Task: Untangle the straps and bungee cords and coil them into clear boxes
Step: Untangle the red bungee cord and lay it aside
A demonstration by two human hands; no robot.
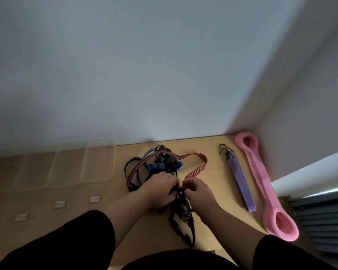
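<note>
Clear boxes (98,164) sit at the worktop's (209,151) left. At centre, the left hand (160,187) and right hand (196,189) both grip the tangle (160,164). Right: purple cords (240,182), pink strap (261,184).

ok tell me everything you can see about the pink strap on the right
The pink strap is a wide, flat band, fabric by its look, gathered into a long stack of layers with an open loop at each end. It lies flat on the wooden table along the right wall, beside the purple bungee bundle. Neither hand touches it.
</note>
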